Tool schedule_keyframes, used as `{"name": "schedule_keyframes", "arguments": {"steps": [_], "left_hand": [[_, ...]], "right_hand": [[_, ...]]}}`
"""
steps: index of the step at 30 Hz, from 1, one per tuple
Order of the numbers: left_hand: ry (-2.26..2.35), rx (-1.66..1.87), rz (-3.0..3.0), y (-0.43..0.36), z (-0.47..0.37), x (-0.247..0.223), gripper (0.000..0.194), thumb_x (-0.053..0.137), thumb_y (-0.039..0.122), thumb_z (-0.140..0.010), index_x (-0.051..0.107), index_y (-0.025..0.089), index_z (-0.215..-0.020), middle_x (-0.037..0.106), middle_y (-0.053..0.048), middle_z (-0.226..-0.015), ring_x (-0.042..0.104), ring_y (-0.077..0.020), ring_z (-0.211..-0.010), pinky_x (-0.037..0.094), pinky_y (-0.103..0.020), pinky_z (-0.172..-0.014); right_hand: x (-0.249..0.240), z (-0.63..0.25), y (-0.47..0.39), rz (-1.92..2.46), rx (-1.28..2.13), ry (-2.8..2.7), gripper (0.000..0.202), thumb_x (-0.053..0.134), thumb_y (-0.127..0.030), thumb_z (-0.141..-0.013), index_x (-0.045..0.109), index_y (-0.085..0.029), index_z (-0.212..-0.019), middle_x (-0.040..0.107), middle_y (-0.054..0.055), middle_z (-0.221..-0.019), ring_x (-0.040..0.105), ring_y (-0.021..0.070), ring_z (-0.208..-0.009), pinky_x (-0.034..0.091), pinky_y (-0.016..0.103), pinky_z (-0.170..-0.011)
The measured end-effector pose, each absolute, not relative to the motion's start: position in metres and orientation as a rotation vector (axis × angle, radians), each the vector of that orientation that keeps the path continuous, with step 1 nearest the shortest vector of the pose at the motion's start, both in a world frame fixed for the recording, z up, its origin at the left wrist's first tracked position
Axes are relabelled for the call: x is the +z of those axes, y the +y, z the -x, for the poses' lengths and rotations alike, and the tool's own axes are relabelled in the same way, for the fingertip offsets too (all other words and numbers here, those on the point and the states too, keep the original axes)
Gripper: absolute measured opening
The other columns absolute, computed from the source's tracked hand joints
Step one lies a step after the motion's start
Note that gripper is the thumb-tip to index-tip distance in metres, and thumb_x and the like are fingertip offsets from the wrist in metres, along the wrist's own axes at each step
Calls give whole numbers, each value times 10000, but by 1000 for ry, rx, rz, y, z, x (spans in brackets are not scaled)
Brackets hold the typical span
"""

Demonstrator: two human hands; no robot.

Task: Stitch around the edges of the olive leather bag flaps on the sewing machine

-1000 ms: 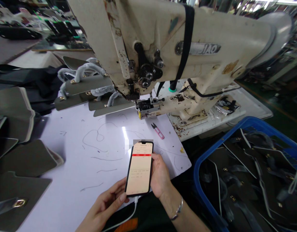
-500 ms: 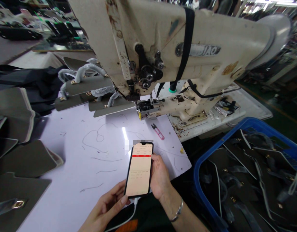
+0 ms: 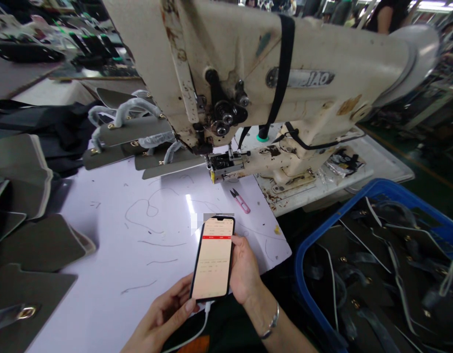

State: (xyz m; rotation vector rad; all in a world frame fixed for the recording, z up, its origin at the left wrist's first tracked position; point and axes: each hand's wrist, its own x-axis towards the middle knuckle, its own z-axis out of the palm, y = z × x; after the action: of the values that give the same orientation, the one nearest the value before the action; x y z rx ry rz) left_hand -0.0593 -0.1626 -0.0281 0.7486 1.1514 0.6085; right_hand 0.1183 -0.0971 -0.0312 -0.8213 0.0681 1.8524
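A lit smartphone is held upright between my two hands over the front of the white table sheet. My left hand grips its lower left corner, thumb along the bottom edge. On the right edge, my right hand is closed around the phone, with the thumb by the red bar on the screen. A white cable runs from the phone's bottom. Beyond the phone, pink-handled thread snips lie on the sheet, below the arm of a sewing machine.
Grey-brown bag panels are piled at the left. More panels with plastic-wrapped handles lie behind the sheet. A blue basket full of similar pieces stands at the right. Loose threads are scattered on the white sheet.
Both hands keep the phone in nearly the same place. At the upper right, part of a person has come into view behind the machine.
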Motion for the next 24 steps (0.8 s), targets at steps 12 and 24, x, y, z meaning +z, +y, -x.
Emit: {"name": "schedule_keyframes", "arguments": {"steps": [12, 24], "left_hand": [[1145, 602, -774, -161, 59, -27, 560, 659, 388, -882, 526, 310, -1420, 555, -55, -1457, 535, -302, -1297, 437, -379, -1087], [1136, 615, -752, -162, 59, -28, 565, 696, 399, -848, 568, 283, -1386, 552, -64, -1460, 521, -314, -1320, 464, -379, -1071]], "right_hand": [[-32, -119, -97, 797, 1861, 43, 247, 554, -336, -790, 652, -166, -939, 717, 47, -813, 669, 231, -793, 527, 342, -749], [-33, -118, -97, 834, 1845, 81, 225, 569, -328, -797, 649, -160, -923, 726, 56, -826, 671, 239, -807, 530, 343, -744]]}}
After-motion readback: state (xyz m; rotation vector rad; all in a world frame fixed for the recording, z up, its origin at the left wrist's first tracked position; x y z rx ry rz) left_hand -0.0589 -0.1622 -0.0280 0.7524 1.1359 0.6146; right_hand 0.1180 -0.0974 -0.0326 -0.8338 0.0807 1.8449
